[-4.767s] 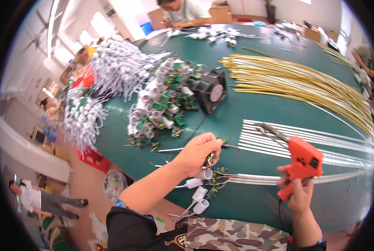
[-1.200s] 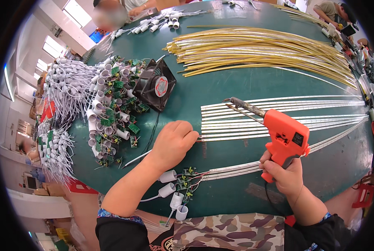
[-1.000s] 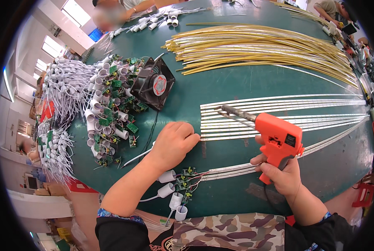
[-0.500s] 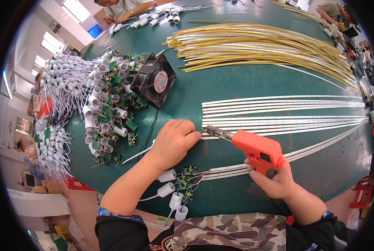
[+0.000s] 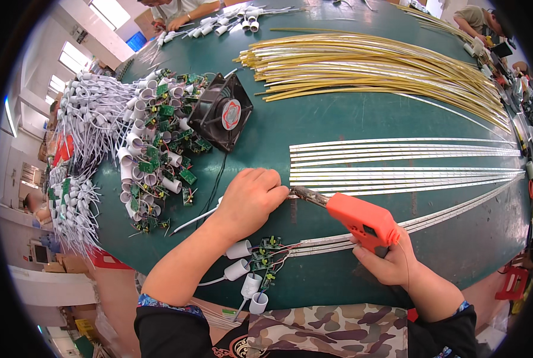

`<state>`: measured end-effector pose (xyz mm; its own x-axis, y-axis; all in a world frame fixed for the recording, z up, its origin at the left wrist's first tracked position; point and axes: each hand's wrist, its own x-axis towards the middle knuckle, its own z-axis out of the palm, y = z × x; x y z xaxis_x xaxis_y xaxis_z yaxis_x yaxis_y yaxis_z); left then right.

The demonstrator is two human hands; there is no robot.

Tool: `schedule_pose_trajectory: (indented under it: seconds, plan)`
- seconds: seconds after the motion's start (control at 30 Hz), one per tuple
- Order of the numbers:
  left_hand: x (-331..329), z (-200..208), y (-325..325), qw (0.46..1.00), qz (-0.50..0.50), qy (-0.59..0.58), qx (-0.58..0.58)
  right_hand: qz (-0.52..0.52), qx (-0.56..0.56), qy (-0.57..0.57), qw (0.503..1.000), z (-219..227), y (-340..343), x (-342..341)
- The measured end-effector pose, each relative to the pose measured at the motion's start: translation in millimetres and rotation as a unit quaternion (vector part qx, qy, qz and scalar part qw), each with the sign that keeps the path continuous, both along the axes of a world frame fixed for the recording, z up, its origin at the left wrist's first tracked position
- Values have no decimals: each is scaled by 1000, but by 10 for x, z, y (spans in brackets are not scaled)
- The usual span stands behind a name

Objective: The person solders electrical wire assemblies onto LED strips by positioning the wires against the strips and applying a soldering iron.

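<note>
My right hand (image 5: 394, 262) grips an orange-red soldering gun (image 5: 359, 218) by its handle. Its metal tip is at the left ends of the white LED strips (image 5: 362, 173), right beside the fingers of my left hand (image 5: 251, 197). Those left fingers are pinched together at the nearest strip end, and what they hold is hidden under them. A white cable (image 5: 196, 222) comes out from below that hand. Closer to me, several green circuit boards (image 5: 266, 259) with white sockets (image 5: 238, 270) are joined by thin wires to more LED strips (image 5: 320, 244).
A black fan (image 5: 223, 113) stands left of centre, beside a heap of sockets with circuit boards (image 5: 153, 155) and bundled white cables (image 5: 93, 113). Yellow-backed strips (image 5: 368, 62) lie across the far side. Other people (image 5: 186, 12) work at the table's far edge.
The soldering gun and my right hand have shifted slightly left, and the gun's tip sits a little lower, nearer my left fingertips. My left hand has hardly moved.
</note>
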<state>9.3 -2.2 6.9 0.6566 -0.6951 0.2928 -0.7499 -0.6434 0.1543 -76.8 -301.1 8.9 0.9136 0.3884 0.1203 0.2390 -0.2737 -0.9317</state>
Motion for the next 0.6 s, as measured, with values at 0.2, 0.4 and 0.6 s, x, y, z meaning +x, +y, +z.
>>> schedule_pose_trajectory:
  seconds: [0.2,0.4,0.6]
  plan:
    - [5,11,-6,1000,-2,2,3,-28,54,47,997,9,-32,-45]
    - [-1,18,-9,1000,0,3,5,-4,27,20,999,25,-58,-7]
    - [1,20,-20,1000,5,1,17,-12,11,24,1000,27,-10,-10]
